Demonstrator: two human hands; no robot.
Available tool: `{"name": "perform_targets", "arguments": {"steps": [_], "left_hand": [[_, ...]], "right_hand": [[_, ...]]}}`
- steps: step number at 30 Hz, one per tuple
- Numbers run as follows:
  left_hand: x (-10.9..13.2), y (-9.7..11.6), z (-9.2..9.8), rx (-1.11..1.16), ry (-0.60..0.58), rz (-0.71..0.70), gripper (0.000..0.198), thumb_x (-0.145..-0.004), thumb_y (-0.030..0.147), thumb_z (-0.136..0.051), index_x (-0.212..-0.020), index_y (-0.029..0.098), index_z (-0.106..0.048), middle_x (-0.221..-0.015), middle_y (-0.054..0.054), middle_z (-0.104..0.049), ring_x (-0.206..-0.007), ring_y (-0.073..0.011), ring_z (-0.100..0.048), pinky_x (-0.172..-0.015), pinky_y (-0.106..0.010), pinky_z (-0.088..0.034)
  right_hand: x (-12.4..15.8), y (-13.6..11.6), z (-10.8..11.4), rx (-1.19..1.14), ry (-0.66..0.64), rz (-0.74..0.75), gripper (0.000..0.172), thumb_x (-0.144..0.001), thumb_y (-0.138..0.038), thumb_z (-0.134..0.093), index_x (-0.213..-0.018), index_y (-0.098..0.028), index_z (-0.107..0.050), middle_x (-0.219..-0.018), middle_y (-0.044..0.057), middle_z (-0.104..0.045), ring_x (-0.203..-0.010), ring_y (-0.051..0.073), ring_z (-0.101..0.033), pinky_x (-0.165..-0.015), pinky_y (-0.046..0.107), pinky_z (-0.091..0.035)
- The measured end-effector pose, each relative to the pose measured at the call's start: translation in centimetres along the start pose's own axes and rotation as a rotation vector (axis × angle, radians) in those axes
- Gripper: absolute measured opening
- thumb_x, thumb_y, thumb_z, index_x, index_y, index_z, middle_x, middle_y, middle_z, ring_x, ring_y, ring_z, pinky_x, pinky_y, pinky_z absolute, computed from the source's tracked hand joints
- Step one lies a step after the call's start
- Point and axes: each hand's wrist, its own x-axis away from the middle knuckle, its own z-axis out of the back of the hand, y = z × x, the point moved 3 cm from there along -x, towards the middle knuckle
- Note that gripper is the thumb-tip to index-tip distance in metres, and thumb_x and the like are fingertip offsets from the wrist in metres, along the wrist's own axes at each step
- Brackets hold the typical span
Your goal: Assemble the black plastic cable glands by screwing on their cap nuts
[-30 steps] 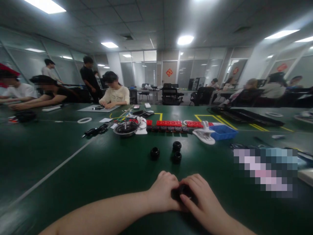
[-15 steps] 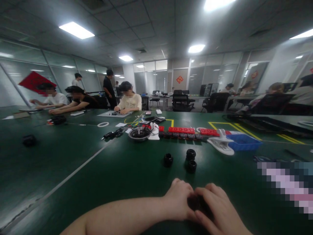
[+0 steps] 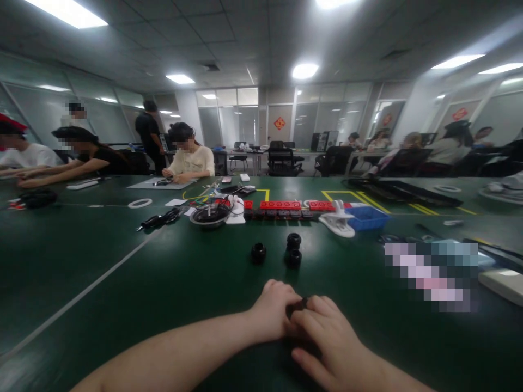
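Note:
Low over the near part of the green table point(image 3: 196, 294), my left hand point(image 3: 273, 309) is closed around a small dark object point(image 3: 297, 307). Fingers of my right hand point(image 3: 327, 332) curl over the same object from the right, with the thumb lower and apart from them. Most of the object is hidden between the hands, so its kind does not show. Just beyond the hands are three black, ring-like pieces with open centres: one piece point(image 3: 258, 253) on the left, a far right piece point(image 3: 293, 241) and a near right piece point(image 3: 293, 258) close together.
Farther off lie a row of red blocks point(image 3: 280, 205), a white clip-like stand point(image 3: 338, 220), a blue bin point(image 3: 369, 219) and a round dish point(image 3: 209, 215) with dark contents. Black cables point(image 3: 161, 218) lie left. A co-worker point(image 3: 190, 155) sits across the table.
The view has turned right, so everything appears farther left. My right thumb has moved away from the left hand, and the right fingers now bend over the dark object.

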Motion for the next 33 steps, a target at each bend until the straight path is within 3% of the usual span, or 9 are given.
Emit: {"name": "perform_targets", "arguments": {"steps": [12, 19, 33], "left_hand": [[0.0, 0.3, 0.0, 0.077, -0.007, 0.011, 0.021, -0.064, 0.037, -0.063, -0.074, 0.020, -0.056, -0.077, 0.002, -0.055, -0.076, -0.0170, -0.048, -0.074, -0.031, -0.032], [-0.2, 0.1, 0.1, 0.131, 0.020, 0.061, 0.019, -0.066, 0.036, -0.062, -0.069, 0.019, -0.054, -0.075, 0.001, -0.056, -0.076, -0.0178, -0.050, -0.073, -0.031, -0.035], [-0.2, 0.3, 0.5, 0.145, 0.007, 0.062, 0.028, -0.068, 0.046, -0.061, -0.075, 0.019, -0.057, -0.077, 0.000, -0.057, -0.076, -0.0186, -0.050, -0.073, -0.031, -0.036]], "right_hand": [[0.9, 0.8, 0.1, 0.008, 0.091, 0.051, 0.027, -0.081, -0.037, -0.038, -0.082, -0.016, -0.054, -0.069, 0.004, -0.052, -0.065, 0.016, -0.041, -0.060, 0.031, -0.029], [0.7, 1.8, 0.4, 0.049, 0.123, -0.098, 0.027, -0.082, -0.036, -0.038, -0.088, -0.015, -0.054, -0.067, 0.004, -0.054, -0.066, 0.017, -0.042, -0.061, 0.030, -0.031], [0.6, 3.6, 0.6, 0.017, 0.106, -0.238, 0.030, -0.082, -0.038, -0.042, -0.095, -0.013, -0.052, -0.075, 0.005, -0.053, -0.071, 0.018, -0.042, -0.065, 0.032, -0.032]]}}
